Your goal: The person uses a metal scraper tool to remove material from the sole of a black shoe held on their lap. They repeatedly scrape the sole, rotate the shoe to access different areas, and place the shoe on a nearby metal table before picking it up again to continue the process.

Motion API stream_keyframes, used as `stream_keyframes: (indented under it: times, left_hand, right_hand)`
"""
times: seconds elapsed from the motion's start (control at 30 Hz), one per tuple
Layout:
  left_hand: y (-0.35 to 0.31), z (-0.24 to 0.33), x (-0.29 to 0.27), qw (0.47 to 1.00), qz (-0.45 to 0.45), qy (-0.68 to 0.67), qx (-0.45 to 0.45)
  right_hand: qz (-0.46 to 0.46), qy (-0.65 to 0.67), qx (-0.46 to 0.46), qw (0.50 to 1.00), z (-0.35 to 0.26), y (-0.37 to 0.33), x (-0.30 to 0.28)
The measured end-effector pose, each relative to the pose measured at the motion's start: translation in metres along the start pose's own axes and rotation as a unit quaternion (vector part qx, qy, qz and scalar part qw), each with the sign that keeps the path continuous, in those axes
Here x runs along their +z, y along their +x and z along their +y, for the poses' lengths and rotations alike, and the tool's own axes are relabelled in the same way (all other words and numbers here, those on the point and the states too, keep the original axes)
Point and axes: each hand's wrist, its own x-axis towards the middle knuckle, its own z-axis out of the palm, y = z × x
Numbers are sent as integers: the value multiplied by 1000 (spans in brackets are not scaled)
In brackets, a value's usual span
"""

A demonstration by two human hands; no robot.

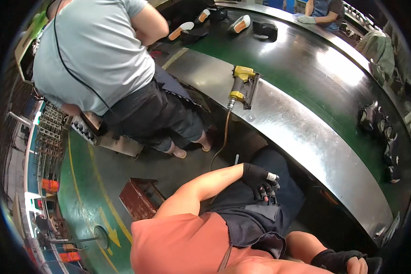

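The left hand point(261, 179), in a black glove with pale tips, rests on the dark apron point(265, 212) over the lap, its fingers loosely spread and gripping nothing. The right hand point(347, 264), gloved with bare fingers, is at the lower edge beside a dark object point(374, 265); it's cut off there, so I can't tell whether the hand grips it. A yellow and black air tool point(243, 86) lies on the metal border of the counter point(306, 132), its brown hose point(226, 130) hanging down. White-soled shoes point(239, 23) lie at the far end. A co-worker point(91, 55) stands at left, near a reddish-brown stool point(139, 198).
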Motion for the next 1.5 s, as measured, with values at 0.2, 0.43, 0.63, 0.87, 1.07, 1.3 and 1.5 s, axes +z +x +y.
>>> stream_keyframes:
  times: [0.2,0.43,0.63,0.87,1.07,1.3,1.5]
  left_hand:
    - [-15,-5,5,999,-3,-29,28]
    - [-15,-6,-10,994,-52,-75,62]
    - [-13,-11,-21,990,-63,-120,22]
    - [1,2,-14,993,-50,-104,-17]
    - [-8,-8,-18,992,-46,-118,9]
    - [-13,-17,-18,991,-51,-116,44]
    - [-18,-13,-9,994,-42,-90,52]
  right_hand:
    - [34,-33,104,993,-8,-22,-14]
    - [541,-400,431,601,-45,-252,-40]
    - [791,-23,346,505,-67,-402,-44]
    - [735,-230,480,419,-66,-404,-95]
    - [630,-273,602,408,-47,-373,-92]
    - [650,-243,596,404,-44,-384,-105]
    - [648,-221,611,397,-50,-402,-117]
